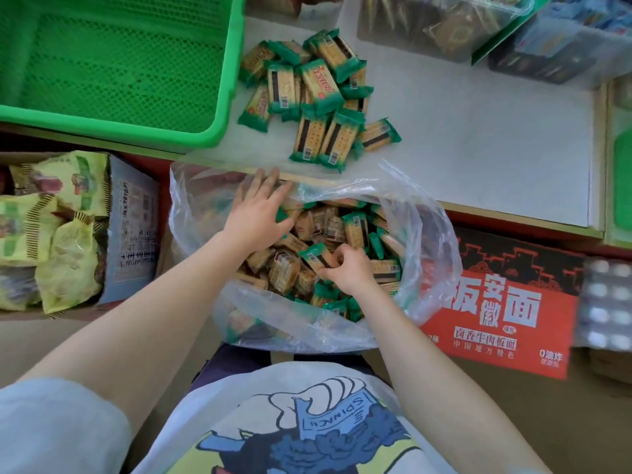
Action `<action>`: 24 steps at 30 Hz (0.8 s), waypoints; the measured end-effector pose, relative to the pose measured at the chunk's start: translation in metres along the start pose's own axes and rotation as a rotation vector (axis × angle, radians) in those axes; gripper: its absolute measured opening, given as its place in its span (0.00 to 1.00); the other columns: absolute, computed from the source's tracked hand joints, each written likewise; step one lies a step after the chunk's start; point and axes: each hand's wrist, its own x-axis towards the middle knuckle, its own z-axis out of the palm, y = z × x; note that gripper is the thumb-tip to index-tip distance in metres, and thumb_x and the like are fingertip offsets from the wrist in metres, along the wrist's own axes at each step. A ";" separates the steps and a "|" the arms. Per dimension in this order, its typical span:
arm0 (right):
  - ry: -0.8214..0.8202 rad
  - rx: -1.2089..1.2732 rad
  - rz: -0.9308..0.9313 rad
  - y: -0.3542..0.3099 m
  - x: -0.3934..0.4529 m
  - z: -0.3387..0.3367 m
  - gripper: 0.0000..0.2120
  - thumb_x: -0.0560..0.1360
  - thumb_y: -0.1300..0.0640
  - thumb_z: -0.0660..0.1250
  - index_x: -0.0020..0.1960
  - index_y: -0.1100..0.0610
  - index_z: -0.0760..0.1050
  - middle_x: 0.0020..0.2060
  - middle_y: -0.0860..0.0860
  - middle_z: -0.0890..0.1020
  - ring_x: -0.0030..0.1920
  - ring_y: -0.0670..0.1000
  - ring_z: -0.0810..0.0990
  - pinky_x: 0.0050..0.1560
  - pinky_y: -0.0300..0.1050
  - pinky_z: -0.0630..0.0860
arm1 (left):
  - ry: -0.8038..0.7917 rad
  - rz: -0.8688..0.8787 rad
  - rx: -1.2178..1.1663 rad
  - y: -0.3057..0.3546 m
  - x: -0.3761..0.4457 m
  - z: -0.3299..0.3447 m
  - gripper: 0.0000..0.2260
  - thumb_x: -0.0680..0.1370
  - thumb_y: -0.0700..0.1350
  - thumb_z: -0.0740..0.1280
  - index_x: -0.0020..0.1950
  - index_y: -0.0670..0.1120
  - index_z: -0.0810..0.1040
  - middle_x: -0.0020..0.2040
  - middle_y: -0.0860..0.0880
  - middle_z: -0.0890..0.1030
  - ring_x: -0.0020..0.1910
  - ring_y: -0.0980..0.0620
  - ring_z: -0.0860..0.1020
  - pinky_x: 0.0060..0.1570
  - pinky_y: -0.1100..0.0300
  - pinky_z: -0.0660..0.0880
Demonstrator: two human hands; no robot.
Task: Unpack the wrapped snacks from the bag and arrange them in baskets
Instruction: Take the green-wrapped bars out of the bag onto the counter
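Note:
A clear plastic bag (427,234) in front of me is full of green-ended wrapped cracker packs (355,227). My left hand (256,213) reaches into the bag's far left side, fingers spread over packs at the rim. My right hand (349,268) is deeper in the bag, fingers closed on one cracker pack (316,256). A pile of the same packs (318,97) lies on the white shelf (478,148) beyond the bag. A green mesh basket (113,63) stands at the upper left, nothing visible inside it.
A cardboard box of yellow-green snack bags (58,230) sits at the left. A red and black printed carton (506,302) lies at the right, with a wrapped pack of bottles (605,302) beside it. Clear containers of goods (444,22) line the shelf's back.

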 end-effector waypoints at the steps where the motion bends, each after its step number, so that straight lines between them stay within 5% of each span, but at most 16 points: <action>1: -0.009 0.015 -0.025 -0.001 -0.004 -0.003 0.19 0.71 0.46 0.76 0.54 0.54 0.74 0.54 0.54 0.77 0.54 0.57 0.77 0.54 0.53 0.77 | -0.008 -0.003 0.002 0.000 0.001 -0.002 0.31 0.81 0.61 0.60 0.81 0.56 0.53 0.83 0.49 0.46 0.81 0.46 0.43 0.77 0.42 0.42; 5: -0.082 0.330 -0.070 -0.006 -0.030 -0.036 0.13 0.75 0.50 0.73 0.52 0.56 0.74 0.46 0.50 0.79 0.40 0.48 0.77 0.35 0.41 0.74 | -0.085 -0.036 -0.045 -0.004 0.009 -0.008 0.32 0.80 0.62 0.59 0.82 0.55 0.52 0.83 0.51 0.46 0.81 0.49 0.43 0.77 0.42 0.42; 10: 0.051 0.857 0.017 -0.027 -0.043 -0.086 0.10 0.80 0.46 0.67 0.49 0.51 0.79 0.44 0.52 0.83 0.38 0.47 0.79 0.32 0.39 0.73 | -0.126 -0.075 -0.153 -0.005 0.014 -0.019 0.31 0.82 0.64 0.54 0.82 0.55 0.52 0.82 0.55 0.48 0.81 0.52 0.45 0.77 0.43 0.43; 14: 0.130 0.862 -0.086 -0.076 -0.011 -0.112 0.13 0.81 0.44 0.63 0.53 0.53 0.78 0.42 0.49 0.81 0.37 0.46 0.76 0.31 0.39 0.70 | -0.141 -0.089 -0.212 -0.004 0.014 -0.022 0.30 0.83 0.64 0.51 0.82 0.53 0.53 0.82 0.56 0.48 0.81 0.53 0.44 0.78 0.44 0.44; 18: 0.042 0.930 -0.228 -0.122 0.024 -0.116 0.07 0.82 0.52 0.65 0.58 0.51 0.74 0.45 0.54 0.84 0.34 0.50 0.80 0.31 0.41 0.76 | -0.158 -0.095 -0.227 -0.004 0.014 -0.023 0.30 0.83 0.64 0.52 0.82 0.54 0.54 0.82 0.57 0.47 0.81 0.54 0.43 0.78 0.45 0.43; 24: 0.023 0.830 -0.132 -0.106 0.021 -0.099 0.08 0.82 0.57 0.65 0.60 0.56 0.75 0.45 0.54 0.85 0.37 0.50 0.82 0.38 0.43 0.79 | -0.156 -0.095 -0.219 -0.003 0.013 -0.022 0.30 0.83 0.64 0.52 0.82 0.53 0.53 0.82 0.55 0.47 0.81 0.53 0.43 0.78 0.46 0.43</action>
